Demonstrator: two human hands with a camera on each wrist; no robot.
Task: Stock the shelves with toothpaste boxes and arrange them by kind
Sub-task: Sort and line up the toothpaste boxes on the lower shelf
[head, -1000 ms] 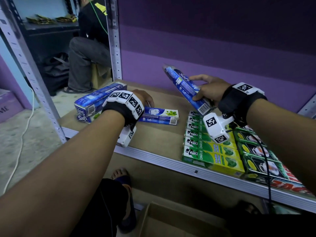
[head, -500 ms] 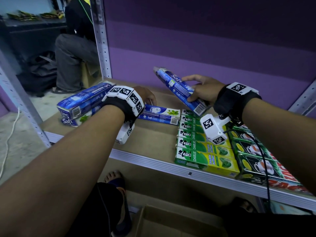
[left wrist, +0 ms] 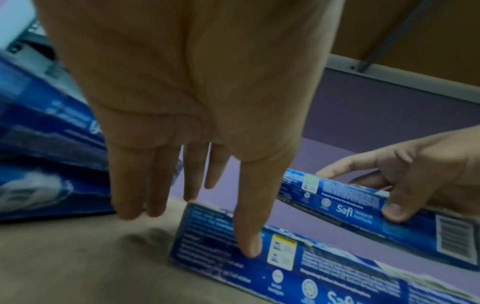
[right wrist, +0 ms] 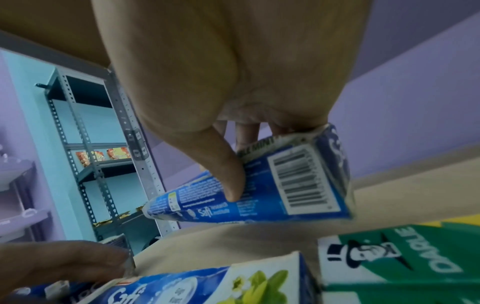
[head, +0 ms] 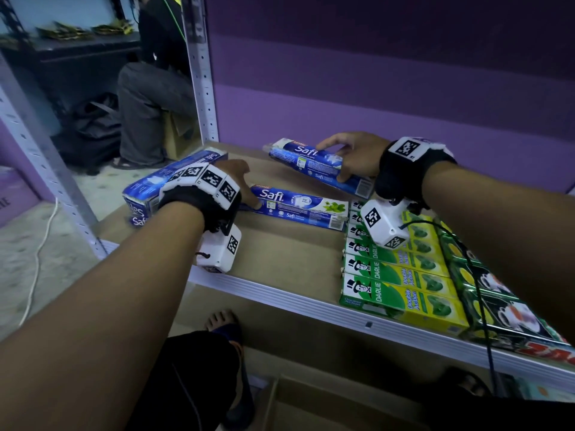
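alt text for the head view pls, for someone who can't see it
The right hand grips a blue Safi box over a shelf; the left hand touches another Safi box lying there. Green Darlie boxes sit in a row to the right.

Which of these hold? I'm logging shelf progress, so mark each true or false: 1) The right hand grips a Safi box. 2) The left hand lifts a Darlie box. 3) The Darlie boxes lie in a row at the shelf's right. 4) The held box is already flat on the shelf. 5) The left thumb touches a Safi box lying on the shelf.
1) True: the right hand grips a Safi box.
2) False: the left hand lifts nothing.
3) True: the Darlie boxes lie in a row there.
4) False: the held box is raised and tilted above the shelf.
5) True: the left thumb touches the lying Safi box.
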